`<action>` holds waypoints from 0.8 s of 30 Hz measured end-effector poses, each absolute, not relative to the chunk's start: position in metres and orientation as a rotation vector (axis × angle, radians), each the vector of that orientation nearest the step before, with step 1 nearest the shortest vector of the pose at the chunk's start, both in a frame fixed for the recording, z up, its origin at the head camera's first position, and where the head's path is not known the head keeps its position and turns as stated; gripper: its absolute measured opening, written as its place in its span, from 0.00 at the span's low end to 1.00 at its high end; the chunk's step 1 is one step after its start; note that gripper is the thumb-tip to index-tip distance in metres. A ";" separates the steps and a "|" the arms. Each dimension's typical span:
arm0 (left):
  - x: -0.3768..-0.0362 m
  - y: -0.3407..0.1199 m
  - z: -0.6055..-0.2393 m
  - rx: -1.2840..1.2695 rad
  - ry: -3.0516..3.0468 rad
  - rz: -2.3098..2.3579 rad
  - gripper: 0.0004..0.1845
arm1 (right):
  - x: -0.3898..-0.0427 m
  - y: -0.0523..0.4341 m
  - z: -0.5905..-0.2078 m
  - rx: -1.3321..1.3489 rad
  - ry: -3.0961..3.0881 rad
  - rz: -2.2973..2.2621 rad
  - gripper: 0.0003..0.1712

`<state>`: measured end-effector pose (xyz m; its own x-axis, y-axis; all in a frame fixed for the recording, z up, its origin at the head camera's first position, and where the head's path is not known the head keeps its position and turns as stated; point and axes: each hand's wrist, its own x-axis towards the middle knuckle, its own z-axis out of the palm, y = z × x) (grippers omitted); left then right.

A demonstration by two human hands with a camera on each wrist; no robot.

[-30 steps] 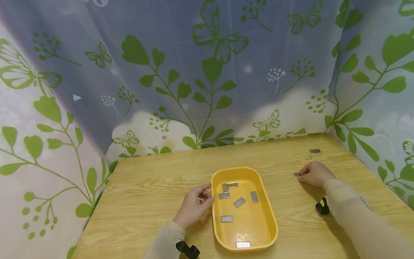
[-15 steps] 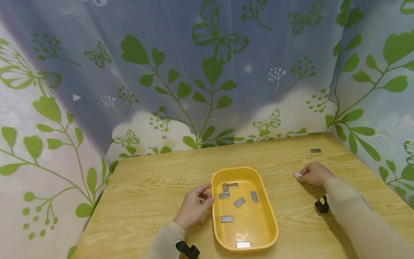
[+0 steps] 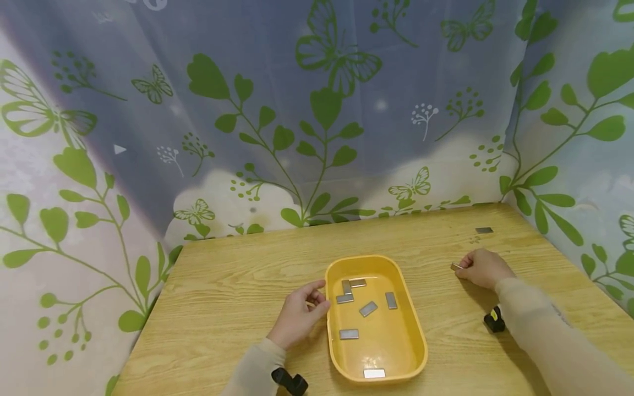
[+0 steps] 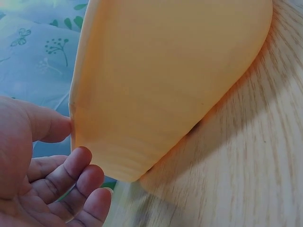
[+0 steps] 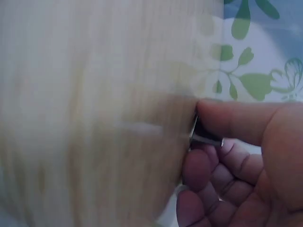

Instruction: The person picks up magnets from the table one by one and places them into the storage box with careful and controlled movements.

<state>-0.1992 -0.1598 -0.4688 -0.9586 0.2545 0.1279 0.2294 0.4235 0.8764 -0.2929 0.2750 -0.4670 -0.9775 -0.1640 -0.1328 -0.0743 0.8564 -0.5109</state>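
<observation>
Centrally, low in the head view, the oval yellow plastic tray (image 3: 415, 335) holds six flat grey metal plates (image 3: 368, 308). Beside its left rim rests the left hand (image 3: 299, 314), fingers loosely curled, thumb touching the tray. Right of centre, the right hand (image 3: 484, 268) pinches another small grey metal plate (image 3: 455, 267) on the wooden table (image 3: 228, 297).

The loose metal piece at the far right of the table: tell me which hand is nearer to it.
The right. The right hand lies just in front of the loose metal piece, pinching another piece. The left hand is far off, at the left rim of the yellow tray.
</observation>
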 end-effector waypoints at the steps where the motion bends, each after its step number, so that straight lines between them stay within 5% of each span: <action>1: -0.199 -0.160 -0.469 0.446 2.634 1.606 0.24 | -0.292 0.273 -0.467 -0.185 2.876 -0.763 0.10; 24: -0.199 -0.159 -0.468 0.430 2.631 1.595 0.24 | -0.282 0.257 -0.456 -0.317 2.991 -0.603 0.10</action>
